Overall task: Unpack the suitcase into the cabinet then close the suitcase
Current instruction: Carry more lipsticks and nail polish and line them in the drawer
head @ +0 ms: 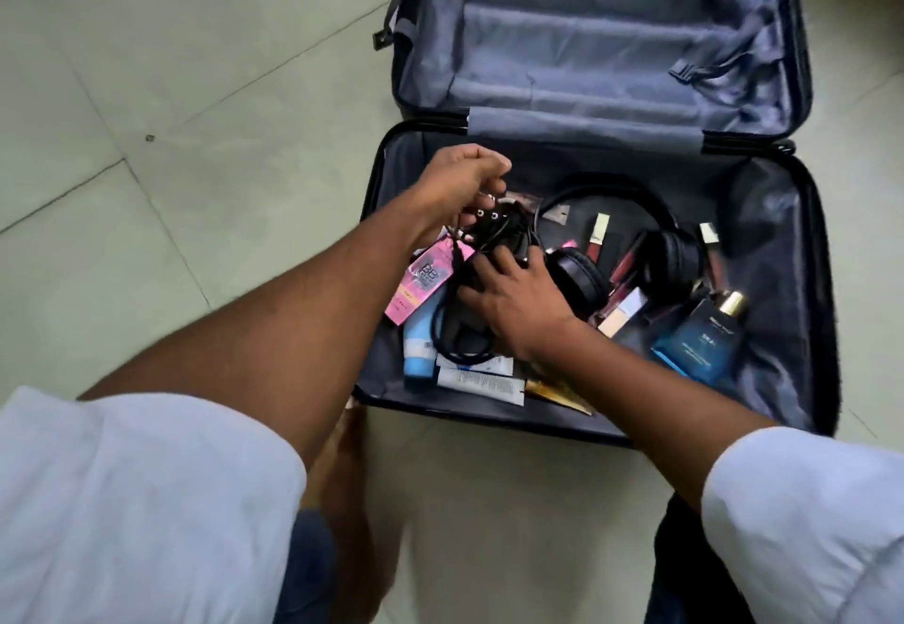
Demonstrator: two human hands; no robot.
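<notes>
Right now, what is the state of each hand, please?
Left hand: closed, pinching the black cable and lifting it.
Right hand: open, fingers spread flat on the black cable bundle in the suitcase.

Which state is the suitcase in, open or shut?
Open. The suitcase lies flat on the floor, its lid folded back and empty, while headphones and a blue bottle show in the near half.
</notes>
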